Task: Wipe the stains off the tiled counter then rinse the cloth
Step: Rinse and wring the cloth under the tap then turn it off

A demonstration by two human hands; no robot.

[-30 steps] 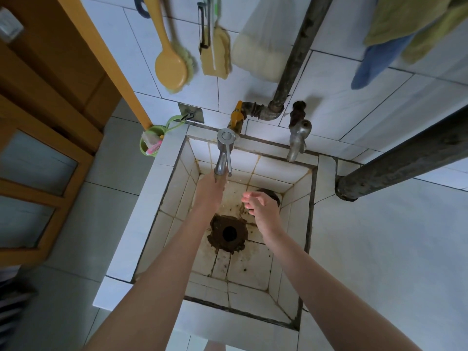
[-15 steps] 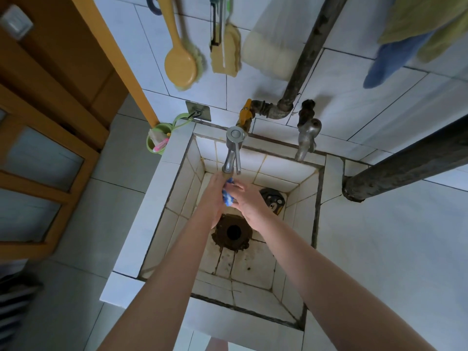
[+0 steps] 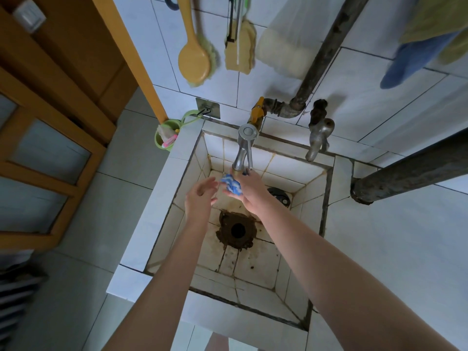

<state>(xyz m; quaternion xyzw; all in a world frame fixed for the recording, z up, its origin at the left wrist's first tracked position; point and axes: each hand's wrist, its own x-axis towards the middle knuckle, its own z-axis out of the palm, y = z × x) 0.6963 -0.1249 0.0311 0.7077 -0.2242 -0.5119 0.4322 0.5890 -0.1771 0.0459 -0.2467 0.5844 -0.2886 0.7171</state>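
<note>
Blue-and-white cloth [image 3: 231,185] is gripped, bunched, in the right hand [image 3: 249,192], directly under the spout of the steel tap [image 3: 243,150], above the tiled sink [image 3: 162,198]. Left hand [image 3: 200,196] is held open, fingers spread, just beside the cloth, not touching.

Stained tiled sink basin [image 3: 263,272], rusty drain hole [image 3: 237,230], black stopper [image 3: 279,194]

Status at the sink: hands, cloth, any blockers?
Right hand shut on blue-and-white cloth, bunched just under the tap. Left hand open beside it, not gripping. Both over the tiled sink; nothing in the way.
</note>
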